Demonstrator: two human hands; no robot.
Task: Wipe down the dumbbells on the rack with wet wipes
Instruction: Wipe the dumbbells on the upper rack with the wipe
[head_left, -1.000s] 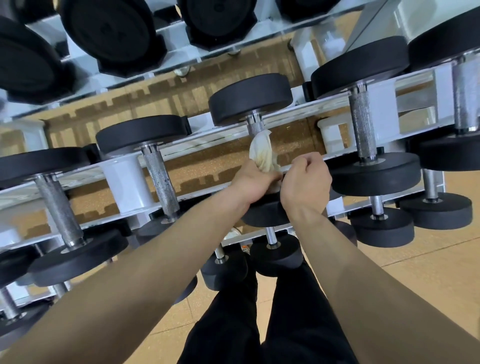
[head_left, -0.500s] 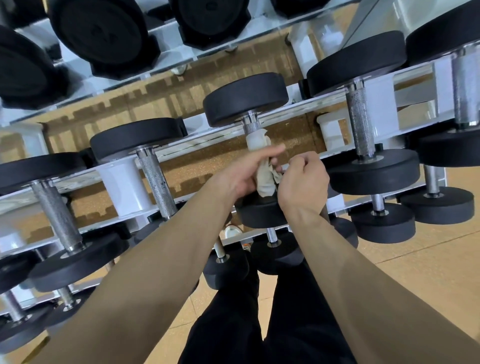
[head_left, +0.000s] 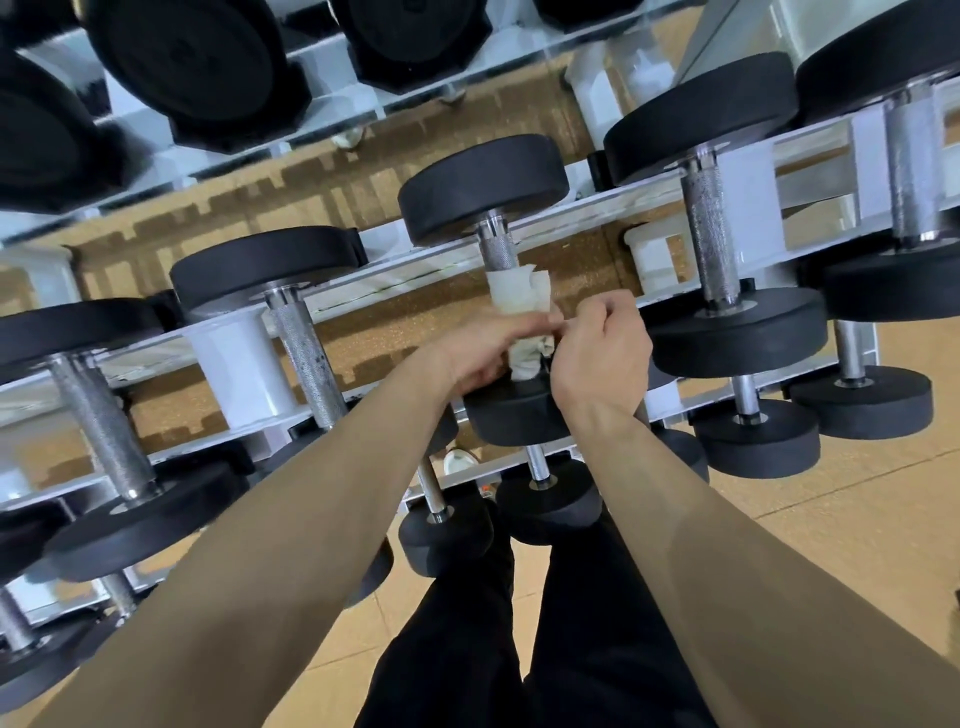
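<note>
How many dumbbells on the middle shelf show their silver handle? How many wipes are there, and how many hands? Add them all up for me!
Dumbbells on the middle shelf with a silver handle showing: 5
Wipe, wrapped round the middle handle: 1
Hands, left hand and right hand: 2
Total: 8

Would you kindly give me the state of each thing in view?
middle dumbbell, lying on the rack, handle partly covered
wet wipe, wrapped around that handle
left hand, pinches the wet wipe
right hand, pinches the wet wipe
neighbouring dumbbells, lying on the rack, handles bare
</note>
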